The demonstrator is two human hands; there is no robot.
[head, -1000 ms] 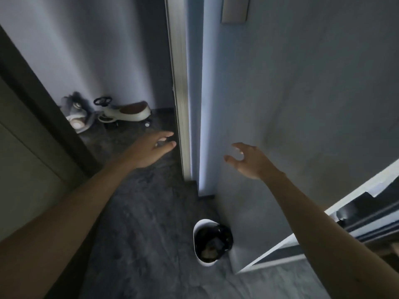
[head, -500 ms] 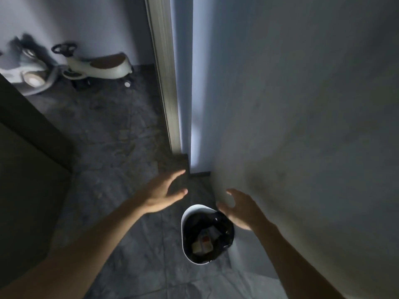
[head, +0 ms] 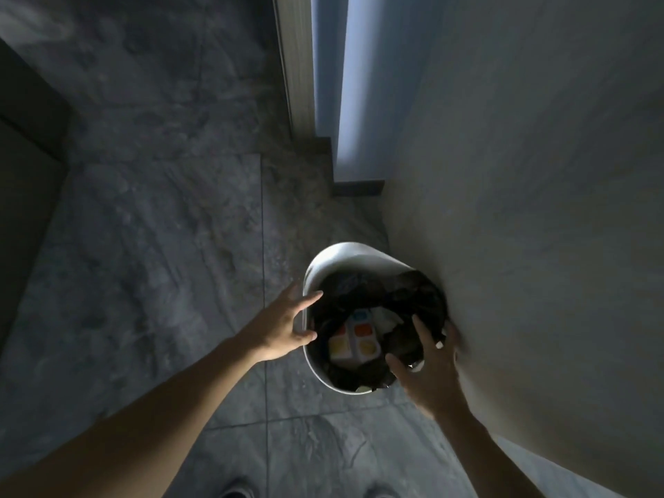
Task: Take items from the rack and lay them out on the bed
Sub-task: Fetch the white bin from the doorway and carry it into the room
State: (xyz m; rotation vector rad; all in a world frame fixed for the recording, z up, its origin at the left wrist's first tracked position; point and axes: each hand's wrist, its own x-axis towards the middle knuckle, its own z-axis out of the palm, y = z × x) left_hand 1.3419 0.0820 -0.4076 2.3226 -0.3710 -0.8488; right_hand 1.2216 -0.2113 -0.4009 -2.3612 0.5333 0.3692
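Observation:
A white waste bin (head: 325, 262) with a black liner stands on the dark tiled floor against the wall. Inside it lie a white pack with coloured spots (head: 354, 337) and crumpled white paper. My left hand (head: 284, 327) is at the bin's left rim, fingers spread, touching or almost touching it. My right hand (head: 429, 368) reaches over the bin's right rim with fingers apart, its fingertips at the black liner. Neither hand holds anything. No rack and no bed are in view.
A pale wall (head: 521, 195) runs along the right. A door frame (head: 296, 62) and a lit gap stand at the top centre. A dark panel (head: 25, 167) lies at the left. Shoe tips (head: 235, 492) show at the bottom edge.
The view has tilted down toward the bin, and the ride-on toys have left the frame. Both hands have dropped from mid-air to the bin's rim.

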